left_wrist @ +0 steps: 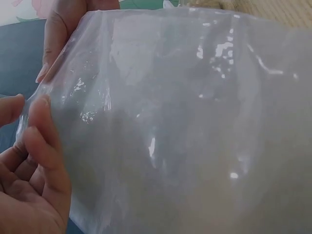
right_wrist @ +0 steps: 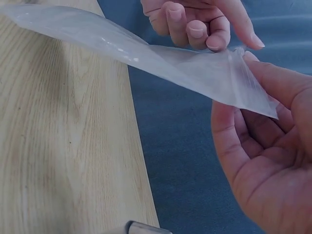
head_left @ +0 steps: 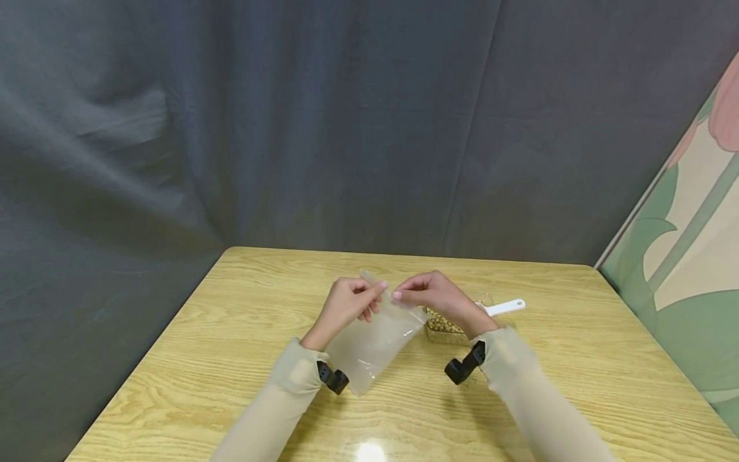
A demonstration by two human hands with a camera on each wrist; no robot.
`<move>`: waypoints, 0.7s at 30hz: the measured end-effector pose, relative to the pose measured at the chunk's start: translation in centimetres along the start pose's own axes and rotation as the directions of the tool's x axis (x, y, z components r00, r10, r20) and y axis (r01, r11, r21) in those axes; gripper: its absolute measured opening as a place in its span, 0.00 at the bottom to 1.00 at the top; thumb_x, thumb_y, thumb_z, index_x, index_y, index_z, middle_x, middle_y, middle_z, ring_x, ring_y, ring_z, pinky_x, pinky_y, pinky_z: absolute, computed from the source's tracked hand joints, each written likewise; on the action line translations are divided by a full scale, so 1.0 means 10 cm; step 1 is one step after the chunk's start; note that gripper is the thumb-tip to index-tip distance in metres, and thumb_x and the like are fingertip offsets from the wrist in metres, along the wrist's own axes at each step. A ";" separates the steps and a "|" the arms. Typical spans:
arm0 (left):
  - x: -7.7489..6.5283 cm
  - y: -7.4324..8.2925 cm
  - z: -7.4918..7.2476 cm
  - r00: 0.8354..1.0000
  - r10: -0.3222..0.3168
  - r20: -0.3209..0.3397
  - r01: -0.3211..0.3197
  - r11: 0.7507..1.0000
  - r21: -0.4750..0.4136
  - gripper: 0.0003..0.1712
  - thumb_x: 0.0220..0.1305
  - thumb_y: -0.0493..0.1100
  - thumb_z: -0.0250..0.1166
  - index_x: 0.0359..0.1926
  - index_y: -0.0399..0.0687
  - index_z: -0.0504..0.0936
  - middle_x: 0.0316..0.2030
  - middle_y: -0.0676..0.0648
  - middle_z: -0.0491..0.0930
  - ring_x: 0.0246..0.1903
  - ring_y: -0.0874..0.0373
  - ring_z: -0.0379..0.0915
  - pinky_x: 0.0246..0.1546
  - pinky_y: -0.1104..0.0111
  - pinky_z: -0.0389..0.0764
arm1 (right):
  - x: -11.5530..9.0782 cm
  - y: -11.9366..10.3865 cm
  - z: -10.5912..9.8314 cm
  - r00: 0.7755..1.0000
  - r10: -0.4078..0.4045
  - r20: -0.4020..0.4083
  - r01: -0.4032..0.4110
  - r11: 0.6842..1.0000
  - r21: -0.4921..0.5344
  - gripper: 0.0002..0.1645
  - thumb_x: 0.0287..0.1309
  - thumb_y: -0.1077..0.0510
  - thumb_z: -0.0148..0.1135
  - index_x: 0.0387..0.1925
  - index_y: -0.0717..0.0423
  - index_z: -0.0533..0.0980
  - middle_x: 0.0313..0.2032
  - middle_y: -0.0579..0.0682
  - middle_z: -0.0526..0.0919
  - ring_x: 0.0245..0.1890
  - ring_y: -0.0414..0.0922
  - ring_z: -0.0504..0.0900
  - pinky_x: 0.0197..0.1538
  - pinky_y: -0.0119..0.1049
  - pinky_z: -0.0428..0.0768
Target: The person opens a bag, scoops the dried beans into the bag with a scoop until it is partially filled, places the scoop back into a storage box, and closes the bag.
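Observation:
A translucent plastic bag (head_left: 369, 346) hangs slantwise between the hands above the table, with a narrow band along its upper edge. My right hand (head_left: 435, 296) pinches that edge near a corner; in the right wrist view the thumb (right_wrist: 273, 78) lies on top of the film and the fingers are beneath. Close by, my left hand (head_left: 348, 301) is at the same edge with loosely bent fingers. Its thumb (left_wrist: 9, 109) and forefinger stand apart, the bag's edge (left_wrist: 78, 97) passing by them. The bag looks flat, with nothing visible inside.
Behind the right hand stands a clear container (head_left: 447, 335) of small round yellowish beans or grains. A white handle (head_left: 507, 307) sticks out of it to the right. The wooden table (head_left: 231, 359) ends at a dark curtain (head_left: 346, 128); a floral panel (head_left: 693, 256) borders the right.

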State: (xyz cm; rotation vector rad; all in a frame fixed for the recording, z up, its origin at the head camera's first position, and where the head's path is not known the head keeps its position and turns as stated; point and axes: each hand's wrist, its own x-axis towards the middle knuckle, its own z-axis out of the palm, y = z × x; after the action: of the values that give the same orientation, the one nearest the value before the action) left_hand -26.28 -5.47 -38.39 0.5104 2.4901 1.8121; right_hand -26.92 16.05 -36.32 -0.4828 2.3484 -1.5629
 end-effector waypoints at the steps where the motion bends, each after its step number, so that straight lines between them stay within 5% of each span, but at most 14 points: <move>1: 0.00 0.00 0.00 1.000 -0.005 0.006 0.005 1.000 -0.006 0.24 0.63 0.57 0.62 0.23 0.41 0.84 0.17 0.50 0.80 0.11 0.61 0.73 0.17 0.71 0.75 | 0.00 0.00 0.00 1.000 0.001 0.001 -0.001 1.000 -0.001 0.17 0.57 0.49 0.66 0.42 0.57 0.84 0.38 0.46 0.86 0.39 0.42 0.81 0.46 0.39 0.78; 21: 0.01 -0.01 0.00 0.998 -0.022 0.061 0.032 0.985 -0.169 0.13 0.66 0.41 0.60 0.34 0.31 0.83 0.21 0.53 0.80 0.17 0.63 0.73 0.24 0.72 0.78 | 0.03 0.00 0.04 1.000 0.019 0.007 -0.019 0.999 0.026 0.19 0.60 0.47 0.63 0.44 0.58 0.83 0.40 0.49 0.85 0.39 0.43 0.82 0.47 0.39 0.78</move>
State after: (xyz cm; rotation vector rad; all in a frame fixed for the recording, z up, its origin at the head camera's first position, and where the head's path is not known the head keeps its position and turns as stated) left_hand -26.38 -5.50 -38.41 0.5109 2.2666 1.9463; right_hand -27.02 15.60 -36.53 -0.4587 2.3176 -1.5787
